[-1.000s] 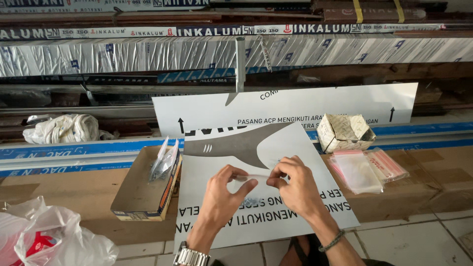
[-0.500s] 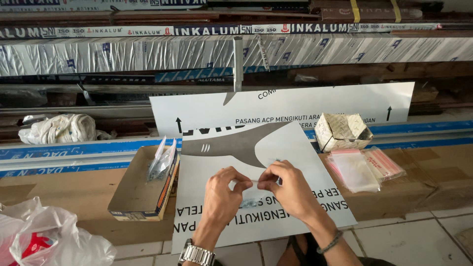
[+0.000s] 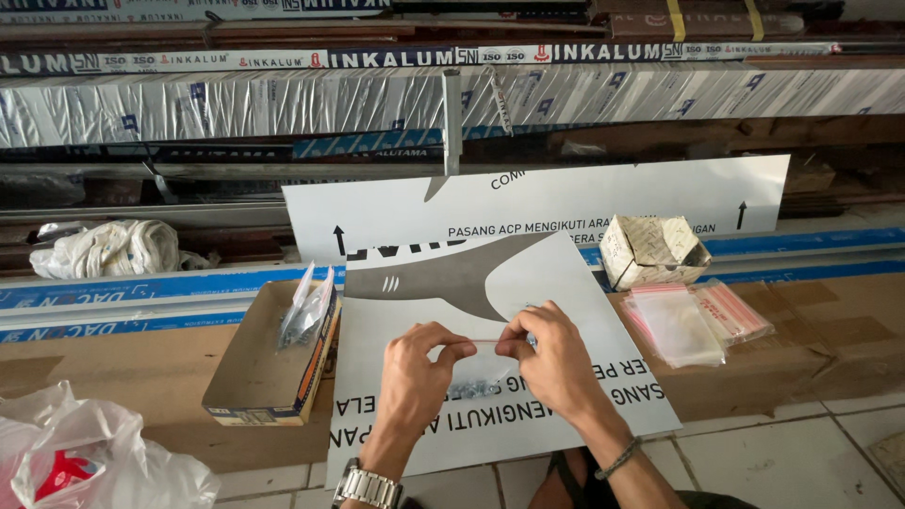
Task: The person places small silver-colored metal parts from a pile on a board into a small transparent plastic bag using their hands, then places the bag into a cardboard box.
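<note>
My left hand (image 3: 419, 372) and my right hand (image 3: 550, 363) pinch the top edge of a small clear plastic bag (image 3: 479, 369) between fingertips. Small metal screws lie in the bottom of the bag. The bag hangs just above a white printed panel (image 3: 584, 377) with a grey curved shape on it. A metal watch sits on my left wrist, a thin band on my right wrist.
A shallow cardboard box (image 3: 264, 363) with filled clear bags stands left of the panel. A stack of empty zip bags (image 3: 693, 320) and a patterned small box (image 3: 653, 250) lie right. A second white panel (image 3: 566, 203) leans behind. A crumpled plastic bag (image 3: 85, 462) is lower left.
My hands have drawn closer together along the top edge of the small bag. The view has shifted slightly.
</note>
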